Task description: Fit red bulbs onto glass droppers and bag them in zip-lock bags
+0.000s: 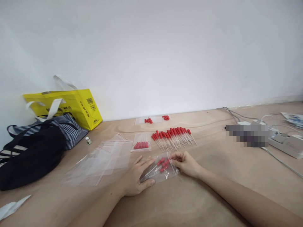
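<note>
The right hand is pinching the right edge of a clear plastic bag of red-bulbed droppers, which is lying lengthwise towards the loosely spread left hand.

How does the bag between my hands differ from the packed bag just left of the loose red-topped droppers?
Your left hand and right hand touch the bag between them; the packed bag lies untouched. The first bag's red bulbs are bunched unevenly; the packed bag's form a neat row. The first bag's bulbs sit toward your right hand; the packed bag's sit toward you. Both are clear plastic with red bulbs inside.
</note>
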`<move>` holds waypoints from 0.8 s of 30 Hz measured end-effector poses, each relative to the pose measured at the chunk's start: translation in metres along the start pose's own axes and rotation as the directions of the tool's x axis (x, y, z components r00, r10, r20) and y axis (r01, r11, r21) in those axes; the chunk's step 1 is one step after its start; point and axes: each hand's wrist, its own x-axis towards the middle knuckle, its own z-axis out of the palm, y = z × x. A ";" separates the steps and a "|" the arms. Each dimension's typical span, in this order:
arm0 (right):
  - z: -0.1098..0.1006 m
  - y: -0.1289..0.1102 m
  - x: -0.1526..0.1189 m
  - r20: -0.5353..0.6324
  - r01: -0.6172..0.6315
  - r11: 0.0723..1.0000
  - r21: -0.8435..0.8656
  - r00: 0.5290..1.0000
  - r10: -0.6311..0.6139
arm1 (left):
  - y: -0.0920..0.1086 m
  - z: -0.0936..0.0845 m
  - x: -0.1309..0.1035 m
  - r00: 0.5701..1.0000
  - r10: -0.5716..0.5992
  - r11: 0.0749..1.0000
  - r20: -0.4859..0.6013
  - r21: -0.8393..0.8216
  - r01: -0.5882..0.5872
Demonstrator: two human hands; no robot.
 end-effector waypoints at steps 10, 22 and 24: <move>-0.001 0.003 0.003 0.099 0.067 0.989 -0.133 0.994 -0.054 | -0.003 0.002 0.000 1.000 0.018 1.000 0.002 -0.006 -0.018; -0.030 -0.031 0.061 -0.234 -0.036 0.696 -0.717 0.953 -0.191 | -0.009 0.003 0.000 0.998 0.064 0.996 0.016 -0.057 -0.063; -0.024 -0.038 0.083 -0.294 -0.088 0.659 -0.747 0.933 -0.209 | -0.008 0.003 0.000 0.998 0.069 0.996 0.017 -0.061 -0.067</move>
